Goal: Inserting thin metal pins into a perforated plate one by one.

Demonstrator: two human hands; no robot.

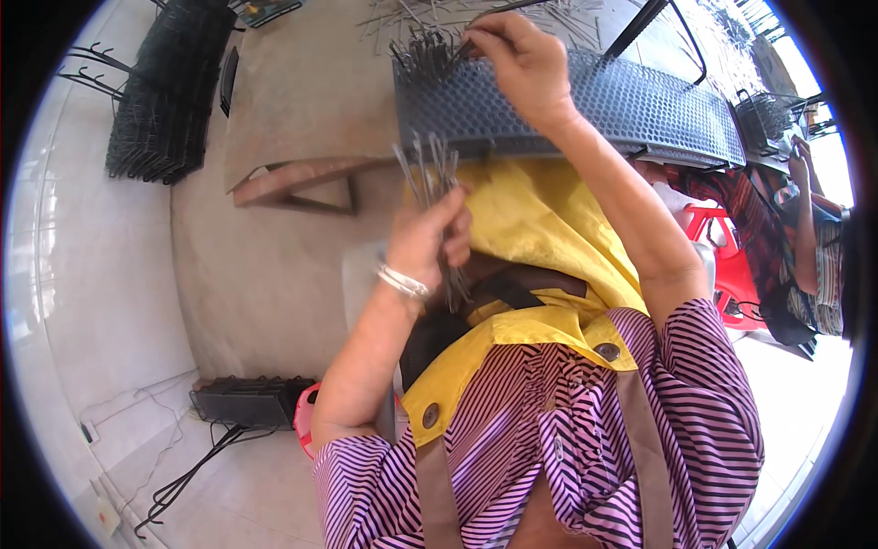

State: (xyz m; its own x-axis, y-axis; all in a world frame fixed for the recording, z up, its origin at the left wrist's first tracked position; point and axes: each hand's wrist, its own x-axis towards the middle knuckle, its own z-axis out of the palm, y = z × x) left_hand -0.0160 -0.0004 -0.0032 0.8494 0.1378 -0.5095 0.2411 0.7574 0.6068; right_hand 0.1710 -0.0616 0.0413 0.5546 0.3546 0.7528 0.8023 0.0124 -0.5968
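Observation:
My left hand (pixel 428 240) is closed around a bundle of thin grey metal wires (pixel 430 169), held upright over my lap, with their ends sticking out above and below the fist. Farther ahead, my right hand (pixel 529 73) pinches at the far left part of a dark perforated metal panel (pixel 567 105). Its fingertips touch a cluster of dark metal hooks or clips (pixel 426 57) standing up along the panel's left end. What exactly sits between those fingertips is too small to make out.
Loose wires (pixel 567 23) lie scattered beyond the panel. Stacked black wire racks (pixel 174 87) stand at the far left, and more black racks (pixel 247 403) lie on the floor. A red plastic chair (pixel 732 265) and another person's arm (pixel 805 220) are at right.

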